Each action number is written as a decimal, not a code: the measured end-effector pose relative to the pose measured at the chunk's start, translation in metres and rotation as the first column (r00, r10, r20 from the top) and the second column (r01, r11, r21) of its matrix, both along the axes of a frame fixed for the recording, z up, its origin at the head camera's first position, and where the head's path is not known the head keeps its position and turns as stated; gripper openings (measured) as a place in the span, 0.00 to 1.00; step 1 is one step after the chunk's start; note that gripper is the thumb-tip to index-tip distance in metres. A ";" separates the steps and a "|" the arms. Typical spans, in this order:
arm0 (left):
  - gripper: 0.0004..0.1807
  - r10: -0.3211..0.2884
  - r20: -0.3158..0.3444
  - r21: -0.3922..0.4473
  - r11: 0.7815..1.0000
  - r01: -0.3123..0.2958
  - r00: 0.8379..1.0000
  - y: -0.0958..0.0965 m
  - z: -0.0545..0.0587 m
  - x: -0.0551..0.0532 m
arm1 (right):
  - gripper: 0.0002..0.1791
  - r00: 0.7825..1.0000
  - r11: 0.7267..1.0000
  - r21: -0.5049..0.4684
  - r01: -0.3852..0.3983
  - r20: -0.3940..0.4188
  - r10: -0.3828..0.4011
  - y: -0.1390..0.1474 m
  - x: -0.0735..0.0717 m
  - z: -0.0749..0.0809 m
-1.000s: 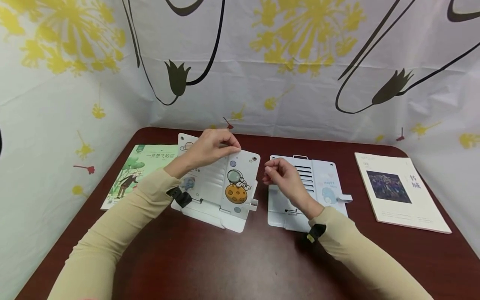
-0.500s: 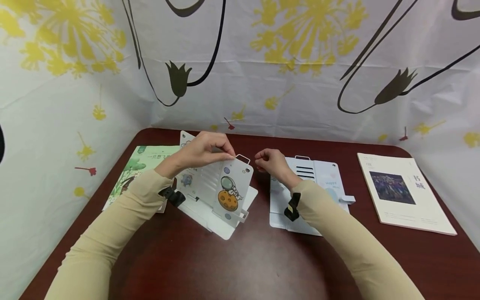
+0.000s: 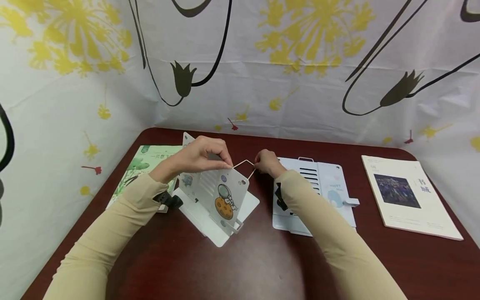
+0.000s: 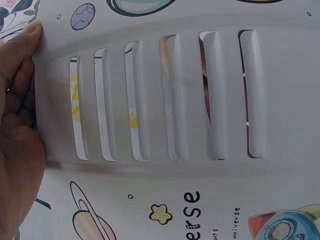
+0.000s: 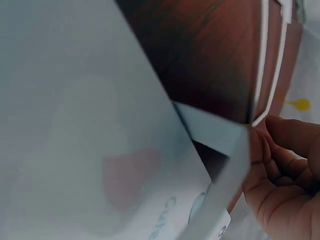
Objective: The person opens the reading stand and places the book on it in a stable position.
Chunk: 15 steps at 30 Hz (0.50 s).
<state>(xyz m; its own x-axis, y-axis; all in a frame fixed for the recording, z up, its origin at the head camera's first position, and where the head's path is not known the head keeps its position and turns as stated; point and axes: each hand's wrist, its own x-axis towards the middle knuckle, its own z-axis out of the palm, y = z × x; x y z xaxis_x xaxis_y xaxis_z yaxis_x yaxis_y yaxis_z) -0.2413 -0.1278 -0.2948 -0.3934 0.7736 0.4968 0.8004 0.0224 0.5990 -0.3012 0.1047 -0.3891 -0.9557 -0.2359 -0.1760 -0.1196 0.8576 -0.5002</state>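
A white book stand (image 3: pixel 204 189) with an astronaut print leans up from its flat base at the left centre of the table. My left hand (image 3: pixel 202 155) pinches its top edge between thumb and fingers. In the left wrist view, the slotted back panel (image 4: pixel 150 175) fills most of the picture, with the left hand at its edge. Behind the panel, a wire support (image 3: pixel 240 163) sticks out to the right. The fingertips of my right hand (image 3: pixel 268 162) pinch this wire's corner, as the right wrist view shows at the wire (image 5: pixel 259 120).
A second, pale blue book stand (image 3: pixel 330 179) lies flat, partly under the right forearm. At the left lies a green picture book (image 3: pixel 159 151), partly covered by the left arm. A white-covered book (image 3: pixel 408 216) lies at the far right. Patterned cloth hangs behind the table.
The left hand has tilted the stand's back panel farther from its base and turned the stand. My right hand has moved left from above the blue stand and taken hold of the wire support.
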 end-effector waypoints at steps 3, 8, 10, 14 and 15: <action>0.04 -0.020 0.004 0.006 1.000 0.020 1.000 -0.001 -0.001 0.001 | 0.07 1.000 0.997 0.083 -0.007 -0.022 0.009 -0.005 -0.001 -0.003; 0.03 -0.016 0.024 -0.014 1.000 0.016 1.000 -0.004 0.000 0.005 | 0.12 0.998 0.984 0.177 -0.009 -0.067 0.021 -0.009 -0.002 -0.008; 0.04 -0.004 0.025 -0.028 1.000 0.005 1.000 -0.005 0.001 0.007 | 0.17 0.998 0.981 0.194 -0.014 -0.060 0.026 -0.011 -0.003 -0.009; 0.05 0.013 0.014 -0.053 0.999 -0.012 1.000 -0.010 0.005 0.011 | 0.20 0.999 0.976 0.212 -0.043 -0.018 0.048 -0.011 -0.005 -0.009; 0.05 0.016 0.013 -0.061 0.998 -0.015 1.000 -0.012 0.005 0.013 | 0.20 0.998 0.974 0.220 -0.056 -0.011 0.059 -0.011 -0.005 -0.009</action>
<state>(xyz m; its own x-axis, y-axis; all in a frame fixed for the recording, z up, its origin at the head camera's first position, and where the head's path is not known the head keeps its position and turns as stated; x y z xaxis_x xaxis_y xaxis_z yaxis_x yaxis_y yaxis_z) -0.2286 -0.1398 -0.2894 -0.4119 0.7962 0.4432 0.7915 0.0716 0.6070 -0.3064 0.0937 -0.3976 -0.9451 -0.2481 -0.2126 -0.1791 0.9376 -0.2981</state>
